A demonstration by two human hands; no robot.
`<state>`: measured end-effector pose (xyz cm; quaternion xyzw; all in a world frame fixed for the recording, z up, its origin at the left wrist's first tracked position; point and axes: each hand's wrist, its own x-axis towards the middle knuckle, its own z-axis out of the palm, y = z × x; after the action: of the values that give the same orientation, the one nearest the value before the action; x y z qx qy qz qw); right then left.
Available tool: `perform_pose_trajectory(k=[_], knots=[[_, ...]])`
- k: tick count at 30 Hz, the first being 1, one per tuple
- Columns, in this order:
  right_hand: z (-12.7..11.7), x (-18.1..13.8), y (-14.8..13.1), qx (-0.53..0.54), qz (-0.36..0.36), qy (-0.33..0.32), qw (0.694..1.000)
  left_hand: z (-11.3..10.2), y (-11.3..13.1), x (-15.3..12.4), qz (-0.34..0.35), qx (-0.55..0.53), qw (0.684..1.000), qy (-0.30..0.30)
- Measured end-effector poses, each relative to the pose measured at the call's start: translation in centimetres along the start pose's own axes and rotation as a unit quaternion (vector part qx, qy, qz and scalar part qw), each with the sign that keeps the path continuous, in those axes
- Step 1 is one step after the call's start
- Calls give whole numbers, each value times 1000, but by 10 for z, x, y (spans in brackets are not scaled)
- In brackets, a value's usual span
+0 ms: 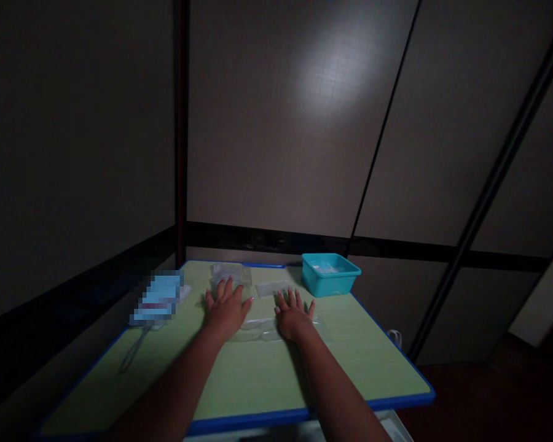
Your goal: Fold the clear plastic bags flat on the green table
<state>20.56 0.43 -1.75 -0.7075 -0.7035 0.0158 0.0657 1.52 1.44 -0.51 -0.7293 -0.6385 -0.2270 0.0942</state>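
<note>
A clear plastic bag (258, 329) lies flat across the middle of the green table. My left hand (225, 310) is spread over its left end, palm down, fingers apart. Over the right part of the bag rests my right hand (295, 316), also palm down with the fingers spread. Just beyond my left fingertips is a crumpled clear plastic bag (233, 273). A small flat clear packet (271, 288) sits between and ahead of the two hands. Neither hand grips anything.
At the back right stands a turquoise plastic basket (330, 282) with clear plastic inside. A blurred-out blue phone-like item (159, 298) with a strap (136, 348) lies on the left. The table (249, 387) has a blue edge; dark panels rise behind it.
</note>
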Motion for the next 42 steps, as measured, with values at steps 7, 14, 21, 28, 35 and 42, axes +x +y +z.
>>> perform_pose_trajectory(k=[7,14,21,28,35,42], knots=[[-3,-2,-2,-12,7,-17,1000,2,7,-1,20,-12,998,-54],[-1,-1,-2,-10,3,-16,1000,-2,10,-5,37,-12,994,-102],[-3,-1,-1,-15,4,6,1000,0,0,-4,35,-30,991,-129],[-14,-4,-14,-31,8,75,997,5,-3,-4,32,-39,990,-135],[-9,-8,-17,-22,-25,-15,999,0,1,-5,27,-28,990,-133],[-9,-6,-18,-18,-31,-20,999,2,19,-4,39,-31,997,-67]])
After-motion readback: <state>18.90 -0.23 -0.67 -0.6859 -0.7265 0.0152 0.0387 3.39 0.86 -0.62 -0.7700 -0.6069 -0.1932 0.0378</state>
